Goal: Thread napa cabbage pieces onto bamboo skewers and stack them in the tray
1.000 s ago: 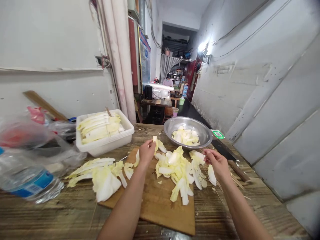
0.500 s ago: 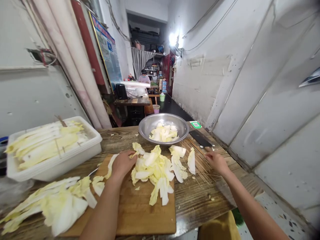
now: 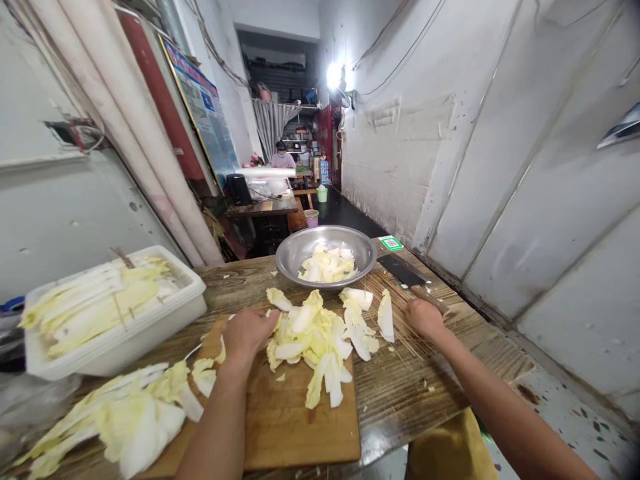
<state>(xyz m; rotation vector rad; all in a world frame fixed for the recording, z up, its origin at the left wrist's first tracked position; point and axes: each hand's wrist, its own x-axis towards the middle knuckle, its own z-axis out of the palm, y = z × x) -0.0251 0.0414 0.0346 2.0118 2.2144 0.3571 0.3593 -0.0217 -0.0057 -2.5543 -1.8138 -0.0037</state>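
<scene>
The cut cabbage pieces (image 3: pixel 315 340) are lying heaped on a cutting board (image 3: pixel 280 427) atop a worn wooden worktop (image 3: pixel 400 387) in a narrow, white-walled room. The left hand (image 3: pixel 249 333) is resting loosely curled, palm down, against the heap's left edge. The right hand (image 3: pixel 424 315) is closing over thin bamboo skewers (image 3: pixel 400 327) just right of the heap (its grip is hidden). Farther off, a steel bowl (image 3: pixel 327 251) and a cleaver (image 3: pixel 403 272) are sitting.

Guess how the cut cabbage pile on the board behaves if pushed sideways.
The cabbage pile is loose, overlapping pieces, so it would likely scatter rather than slide as one. Leaves look thin and curled, probably light and floppy. The white ribs look glossy, possibly slippery on the board.
</scene>
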